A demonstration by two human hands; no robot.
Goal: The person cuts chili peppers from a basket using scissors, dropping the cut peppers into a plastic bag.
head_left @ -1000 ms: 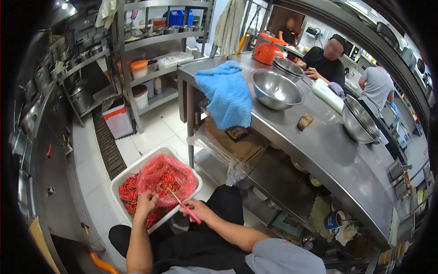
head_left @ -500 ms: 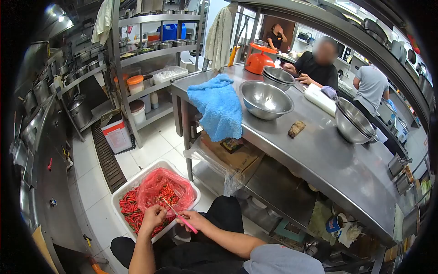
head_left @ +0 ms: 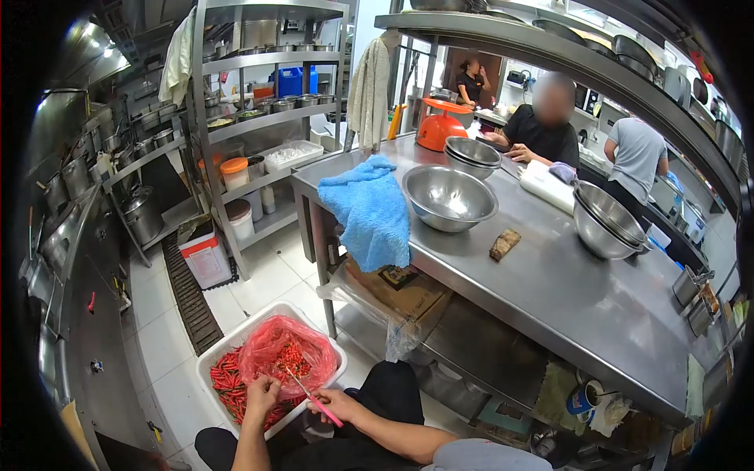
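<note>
Low between the knees stands a white basket [head_left: 206,366] of red chillies [head_left: 228,381]. Inside it lies an open pink plastic bag [head_left: 259,345] with small cut chilli pieces [head_left: 292,359] in it. My right hand [head_left: 334,405] grips pink-handled scissors [head_left: 325,411], their blades pointing up and left over the bag. At the bag's near edge, my left hand [head_left: 264,392] has its fingers pinched together; what they hold is too small to make out.
To the right is a steel table [head_left: 542,290] with a blue towel [head_left: 367,212], steel bowls [head_left: 450,200], a brown piece of food [head_left: 504,245] and an orange scale [head_left: 444,125]. Co-workers [head_left: 542,129] are beyond it. Shelves [head_left: 271,118] stand behind the basket.
The view has tilted upward, so the basket and hands appear lower. My left hand has stayed pinched by the bag, and the scissors remain in my right hand. A distant person has come into fuller view.
</note>
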